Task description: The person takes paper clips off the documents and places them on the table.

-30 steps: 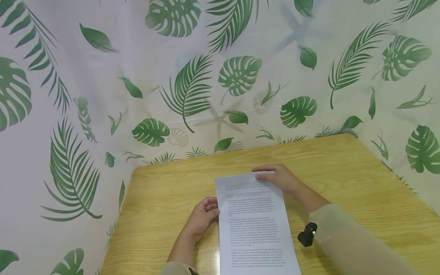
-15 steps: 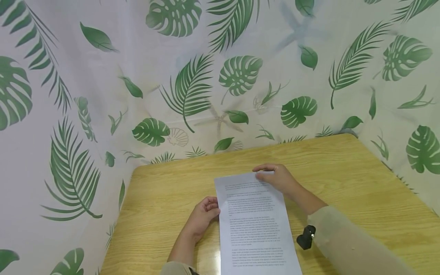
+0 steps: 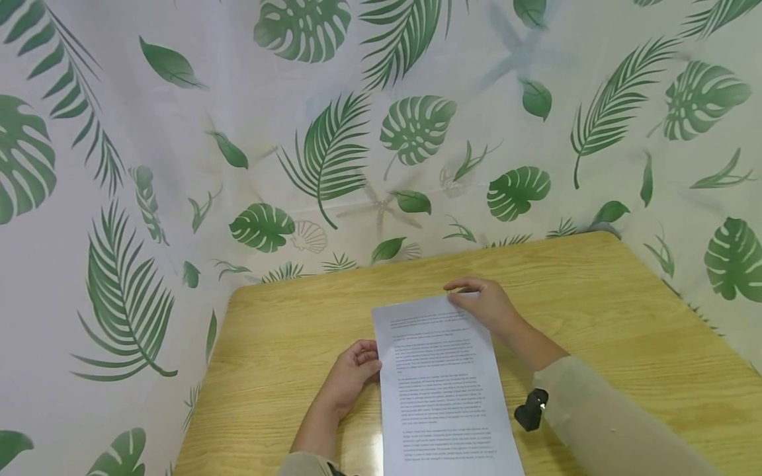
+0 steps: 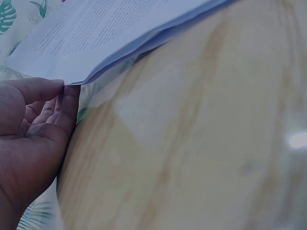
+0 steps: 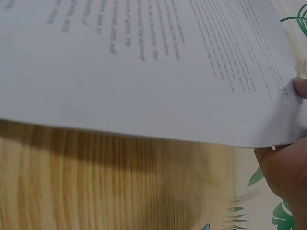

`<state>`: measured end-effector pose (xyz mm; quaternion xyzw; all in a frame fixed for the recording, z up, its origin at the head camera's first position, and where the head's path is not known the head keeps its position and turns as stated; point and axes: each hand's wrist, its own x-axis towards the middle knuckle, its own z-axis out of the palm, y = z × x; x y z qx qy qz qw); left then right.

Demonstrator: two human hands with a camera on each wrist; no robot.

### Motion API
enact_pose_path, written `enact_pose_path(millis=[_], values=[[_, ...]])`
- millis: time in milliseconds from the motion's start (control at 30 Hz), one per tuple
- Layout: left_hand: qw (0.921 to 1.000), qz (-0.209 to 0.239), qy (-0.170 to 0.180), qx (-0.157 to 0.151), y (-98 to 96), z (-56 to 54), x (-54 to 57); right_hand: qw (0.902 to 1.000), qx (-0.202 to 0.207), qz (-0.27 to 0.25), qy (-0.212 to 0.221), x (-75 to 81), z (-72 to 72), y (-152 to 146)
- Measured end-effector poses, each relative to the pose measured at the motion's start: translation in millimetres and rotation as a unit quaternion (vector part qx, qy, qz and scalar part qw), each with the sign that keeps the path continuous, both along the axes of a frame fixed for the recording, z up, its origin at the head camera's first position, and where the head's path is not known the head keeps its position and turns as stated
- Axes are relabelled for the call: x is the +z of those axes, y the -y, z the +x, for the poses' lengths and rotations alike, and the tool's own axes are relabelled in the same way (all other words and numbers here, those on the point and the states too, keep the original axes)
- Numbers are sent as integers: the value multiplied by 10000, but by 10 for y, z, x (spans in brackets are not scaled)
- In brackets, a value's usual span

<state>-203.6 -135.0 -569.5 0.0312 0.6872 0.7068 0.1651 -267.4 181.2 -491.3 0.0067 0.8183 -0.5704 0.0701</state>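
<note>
A stack of printed paper sheets [image 3: 440,383] lies lengthwise in front of me in the head view. My left hand [image 3: 351,377] pinches its left edge; in the left wrist view the thumb [image 4: 45,88] is on top with the fingers underneath, and the sheets' layered edge [image 4: 139,48] lifts off the table. At the top edge, near the right corner, is my right hand [image 3: 488,307]. Between its thumb and forefinger shows a tiny thin wire piece [image 3: 449,291], which looks like a paper clip. The right wrist view shows only part of that hand [image 5: 288,167].
The sheets are over a wood-grain table [image 3: 286,330]. Behind and beside it hangs a white cloth with green leaves [image 3: 417,132]. A black wrist camera [image 3: 531,410] sits at the right sleeve. A small bluish item [image 5: 206,226] shows at the bottom of the right wrist view.
My right hand has shifted slightly up and to the right at the top edge. The wire piece, earlier over the paper's face, now shows at the edge. The left hand stays put.
</note>
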Motion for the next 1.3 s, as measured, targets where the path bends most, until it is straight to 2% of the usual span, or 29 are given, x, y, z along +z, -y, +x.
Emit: enact_pose_path(millis=[333, 633, 967, 1133, 1300], values=[[10000, -10, 12, 15, -2, -2, 5, 9997, -127, 102, -199, 18, -8, -82], [10000, -12, 6, 38, -1, 8, 4, 9989, -146, -56, -453, 8, -17, -227], [10000, 14, -22, 59, 47, 17, 16, 9976, -195, 241, -621, 40, -6, -409], [10000, 20, -25, 70, 38, 9, 7, 9971, -151, 310, -680, 11, 23, -578], [10000, 79, -41, 46, 8, -4, -9, 9956, 33, 440, -827, -76, 94, -872]])
